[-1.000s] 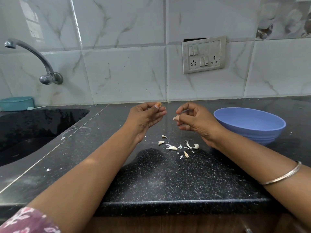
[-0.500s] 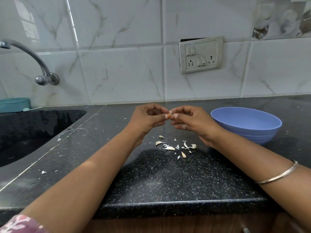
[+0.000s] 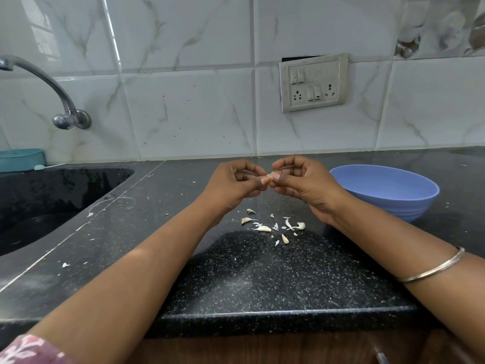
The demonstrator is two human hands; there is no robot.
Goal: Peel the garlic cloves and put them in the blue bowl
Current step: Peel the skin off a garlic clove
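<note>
both hands up over the black speckled bench (image 3: 262, 279), working one garlic clove (image 3: 268, 179) between the fingertips.

marble-look tiles behind, a switch plate (image 3: 313, 84) on the wall, a black sink (image 3: 52, 203) and tap (image 3: 63, 111) off to the left. the left hand (image 3: 236, 183) and right hand (image 3: 301, 179) meet tip to tip, both pinching the clove above the bench. the blue bowl (image 3: 393, 200) sits just right of the right hand; i can't see cloves inside it. loose cloves and skins (image 3: 273, 227) lie scattered on the bench beneath the hands. a bangle (image 3: 433, 269) sits on the right forearm.

No legible text, labels or numbers anywhere.
</note>
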